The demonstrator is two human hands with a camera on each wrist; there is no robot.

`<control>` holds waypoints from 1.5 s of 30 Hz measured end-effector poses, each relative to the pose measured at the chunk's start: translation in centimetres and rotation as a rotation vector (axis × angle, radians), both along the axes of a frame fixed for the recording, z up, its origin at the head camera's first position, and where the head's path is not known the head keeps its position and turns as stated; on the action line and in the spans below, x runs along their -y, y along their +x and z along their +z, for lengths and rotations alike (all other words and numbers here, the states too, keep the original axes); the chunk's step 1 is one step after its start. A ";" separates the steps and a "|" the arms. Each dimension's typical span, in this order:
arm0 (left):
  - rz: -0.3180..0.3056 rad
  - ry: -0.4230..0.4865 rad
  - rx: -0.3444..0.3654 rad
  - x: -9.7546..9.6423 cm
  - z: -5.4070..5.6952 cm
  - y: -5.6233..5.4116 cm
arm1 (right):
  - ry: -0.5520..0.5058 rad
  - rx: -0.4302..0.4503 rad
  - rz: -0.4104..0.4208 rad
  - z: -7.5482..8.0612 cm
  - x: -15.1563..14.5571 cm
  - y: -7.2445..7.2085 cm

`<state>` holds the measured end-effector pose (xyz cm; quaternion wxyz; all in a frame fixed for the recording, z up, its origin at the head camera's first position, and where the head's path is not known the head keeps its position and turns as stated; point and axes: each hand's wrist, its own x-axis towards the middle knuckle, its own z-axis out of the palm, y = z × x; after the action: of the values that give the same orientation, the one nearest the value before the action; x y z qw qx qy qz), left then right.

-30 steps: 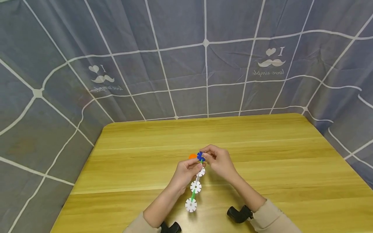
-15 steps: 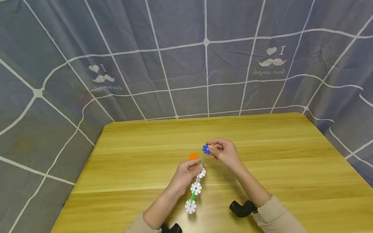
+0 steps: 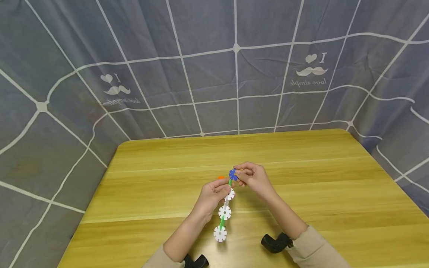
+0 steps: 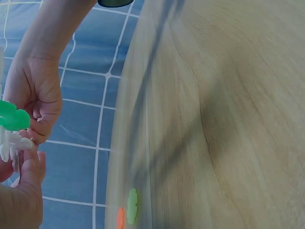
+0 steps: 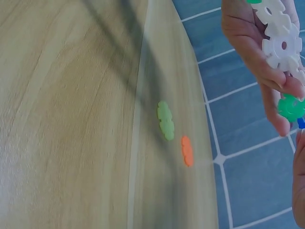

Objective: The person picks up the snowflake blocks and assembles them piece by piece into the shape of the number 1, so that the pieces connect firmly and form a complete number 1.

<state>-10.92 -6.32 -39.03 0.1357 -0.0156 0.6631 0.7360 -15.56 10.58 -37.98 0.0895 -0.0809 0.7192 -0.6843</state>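
Note:
A chain of notched plastic discs, white (image 3: 225,212) and green by turns, hangs toward the person from the left hand (image 3: 210,196). That hand pinches the chain near its far end, around the top white disc. The right hand (image 3: 256,180) pinches a blue notched disc (image 3: 233,174) between thumb and fingers. This blue disc meets the green disc (image 5: 291,109) at the chain's far end; whether their slots interlock I cannot tell. In the left wrist view a green disc (image 4: 13,116) of the chain shows close to the camera.
On the wooden table (image 3: 151,178) lie a loose orange disc (image 5: 187,151) and a light green disc (image 5: 165,120), near each other beyond the hands. Black curved devices (image 3: 276,243) are strapped at both wrists. A grey grid-patterned curtain (image 3: 214,85) surrounds the table.
The right hand drew the blue disc away from the chain's green end disc, then brought it back down against it. The left hand kept its hold, with the chain shifting slightly.

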 end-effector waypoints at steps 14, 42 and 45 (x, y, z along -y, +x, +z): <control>-0.018 0.032 0.007 -0.1 0.2 0.2 | -0.072 0.135 0.126 0.0 -0.2 -0.5; -0.033 0.185 0.129 0.3 -0.4 -0.7 | -0.102 0.120 0.209 -0.8 -1.0 0.1; -0.037 0.215 0.133 0.3 -0.4 -0.7 | -0.078 0.102 0.207 -0.8 -1.0 0.1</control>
<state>-11.58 -6.57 -39.39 0.1935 -0.0375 0.5703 0.7975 -15.44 11.60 -38.82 0.1928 -0.1234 0.6743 -0.7021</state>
